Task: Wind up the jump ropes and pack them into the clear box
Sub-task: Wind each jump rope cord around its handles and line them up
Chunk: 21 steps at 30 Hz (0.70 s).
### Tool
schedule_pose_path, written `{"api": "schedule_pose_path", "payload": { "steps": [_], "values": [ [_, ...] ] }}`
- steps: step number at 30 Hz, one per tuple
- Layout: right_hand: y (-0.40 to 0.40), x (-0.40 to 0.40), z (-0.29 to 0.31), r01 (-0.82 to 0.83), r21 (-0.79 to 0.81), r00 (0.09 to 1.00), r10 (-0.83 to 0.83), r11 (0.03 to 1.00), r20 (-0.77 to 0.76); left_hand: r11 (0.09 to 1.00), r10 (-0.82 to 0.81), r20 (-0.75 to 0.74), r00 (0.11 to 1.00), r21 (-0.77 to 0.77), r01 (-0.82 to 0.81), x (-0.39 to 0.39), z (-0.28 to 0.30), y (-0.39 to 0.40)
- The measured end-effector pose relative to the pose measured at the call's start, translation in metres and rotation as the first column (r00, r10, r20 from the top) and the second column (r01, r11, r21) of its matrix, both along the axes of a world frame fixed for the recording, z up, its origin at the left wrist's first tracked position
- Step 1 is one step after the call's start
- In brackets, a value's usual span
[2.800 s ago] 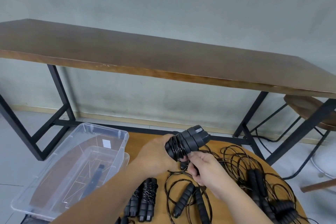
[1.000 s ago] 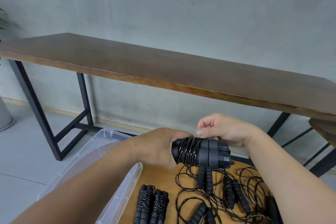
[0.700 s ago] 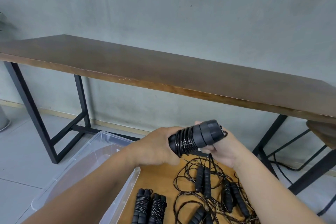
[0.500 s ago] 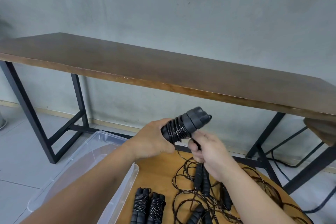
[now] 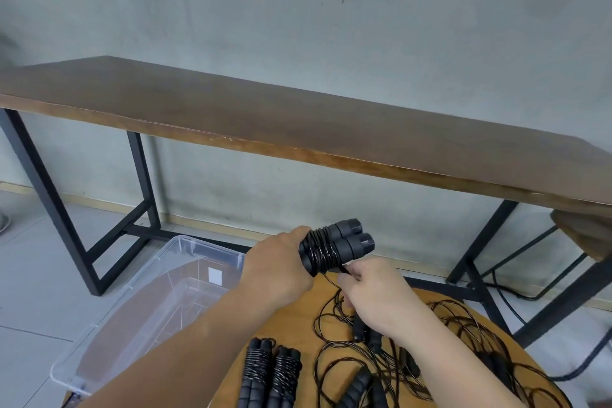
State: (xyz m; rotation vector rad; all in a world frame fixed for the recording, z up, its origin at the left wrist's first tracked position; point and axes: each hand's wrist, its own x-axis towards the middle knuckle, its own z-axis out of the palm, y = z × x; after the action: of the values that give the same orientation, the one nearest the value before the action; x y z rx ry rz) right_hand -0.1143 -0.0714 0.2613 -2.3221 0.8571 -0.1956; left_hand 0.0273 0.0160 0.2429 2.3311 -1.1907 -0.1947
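Note:
My left hand [image 5: 278, 270] grips a pair of black jump-rope handles [image 5: 341, 243] held side by side, with black cord coiled around their near half. Just below them my right hand [image 5: 371, 291] pinches the loose cord [image 5: 331, 281] that runs off the coil. Two wound jump ropes [image 5: 270, 374] lie side by side on the round wooden table [image 5: 291, 325]. Unwound ropes [image 5: 381, 371] with black handles sprawl in a tangle to the right. The clear box [image 5: 159, 295] stands on the floor to the left, open.
A long dark wooden bench table [image 5: 298, 122] on black metal legs runs along the grey wall behind. A wooden stool [image 5: 583, 235] and black cables stand at the right. Grey floor lies to the left of the box.
My right hand has gone over, behind and under the handles, laying more cord on the coil. The handles now point up to the right.

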Motion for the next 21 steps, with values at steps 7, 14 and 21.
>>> {"api": "schedule_pose_path", "payload": {
  "steps": [7, 14, 21],
  "values": [
    [0.004, -0.003, 0.022, -0.136, -0.301, 0.959, 0.05, 0.944, -0.279, 0.988, -0.017, 0.278, 0.96, 0.154, -0.027, -0.007, -0.003, 0.002],
    [-0.003, -0.004, 0.067, -0.323, -0.217, 0.891, 0.219, 0.921, -0.397, 0.953, -0.242, 0.269, 0.932, 0.247, 0.176, -0.009, 0.008, 0.011],
    [-0.034, -0.003, 0.081, -0.412, 0.09, 0.858, 0.419, 0.907, -0.298, 0.877, -0.455, 0.113, 0.883, 0.229, 0.422, -0.014, 0.023, 0.017]
  ]
}}
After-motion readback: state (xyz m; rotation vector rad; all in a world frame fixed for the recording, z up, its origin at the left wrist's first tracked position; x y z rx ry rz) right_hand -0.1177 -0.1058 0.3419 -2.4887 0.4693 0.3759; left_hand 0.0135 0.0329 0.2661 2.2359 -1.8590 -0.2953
